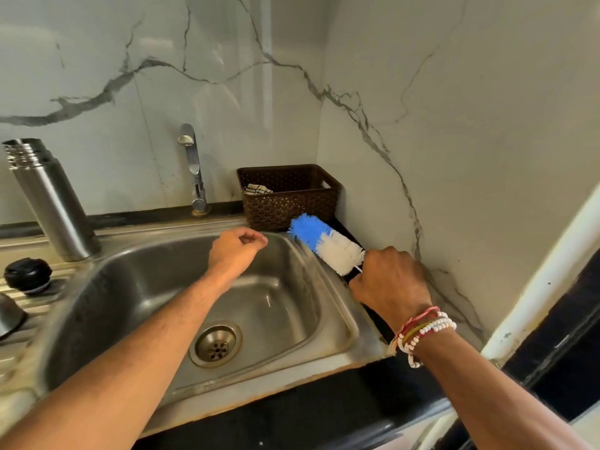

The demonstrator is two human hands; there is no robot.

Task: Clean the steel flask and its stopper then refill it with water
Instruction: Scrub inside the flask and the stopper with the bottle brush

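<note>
The right hand (391,280) is closed round the thin handle of a bottle brush (328,243). Its blue and white bristle head is pointed away to the far left, over the right rim of the sink (130,287). The brush is probably being taken up so that the inside of the flask can be scrubbed. The left hand (235,251) is held over the far side of the basin with its fingers curled in, and nothing can be seen in it. A brown basket (292,203) is set just behind the brush in the far corner, with the tap (194,170) to its left. The steel flask (52,203) is stood uncapped at the far left beside the sink, well apart from both hands. Its black stopper (28,275) is laid nearer, on the ribbed drainer, apparently awaiting its own wash.
</note>
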